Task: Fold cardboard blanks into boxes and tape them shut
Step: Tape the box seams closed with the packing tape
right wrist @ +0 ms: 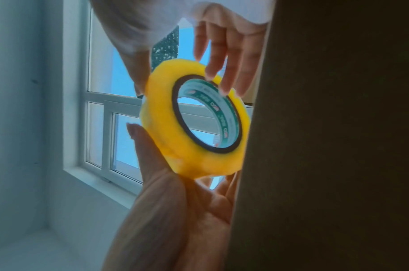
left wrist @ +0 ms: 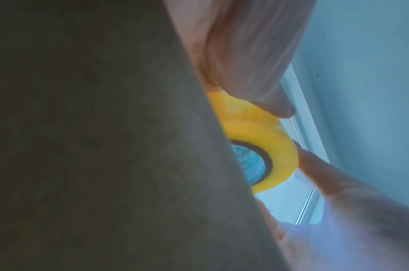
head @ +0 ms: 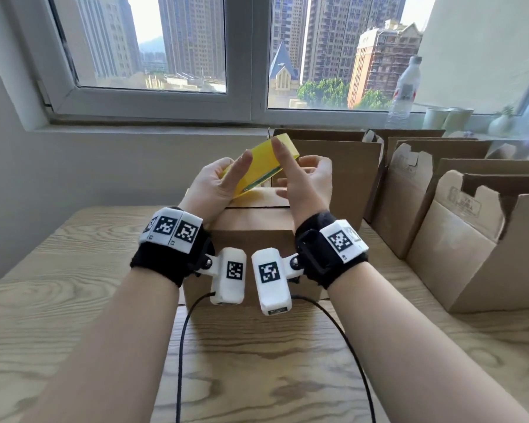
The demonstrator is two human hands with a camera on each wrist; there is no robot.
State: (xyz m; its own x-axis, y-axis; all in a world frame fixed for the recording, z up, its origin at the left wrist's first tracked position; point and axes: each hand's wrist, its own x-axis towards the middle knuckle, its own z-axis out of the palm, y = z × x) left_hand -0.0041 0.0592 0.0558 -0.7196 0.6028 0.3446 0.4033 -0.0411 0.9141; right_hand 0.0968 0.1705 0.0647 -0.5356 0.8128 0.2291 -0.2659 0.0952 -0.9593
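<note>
You have one roll of yellow tape [head: 258, 161] up between your two hands, just above the closed cardboard box [head: 251, 236] that stands in front of you on the counter [head: 74, 300]. Your left hand [head: 214, 186] cups the roll from the left, fingers curled round its rim and thumb lying along its outer face. Your right hand [head: 303, 181] has its fingers half spread, the index fingertip touching the top edge of the roll; from the right wrist view, several fingertips [right wrist: 212, 73] rest on the roll's side near the core.

Count the cardboard: one closed box under your hands, and at least four open boxes [head: 471, 239] standing behind it and to the right, flaps up.

The counter is pale wood with strong grain. Behind it runs a white windowsill [head: 135, 129] under a two-pane window looking out on high-rise blocks. On the sill at right stand one clear plastic bottle [head: 405, 90], two pale cups [head: 446, 117] and one small white vase [head: 500, 123].
</note>
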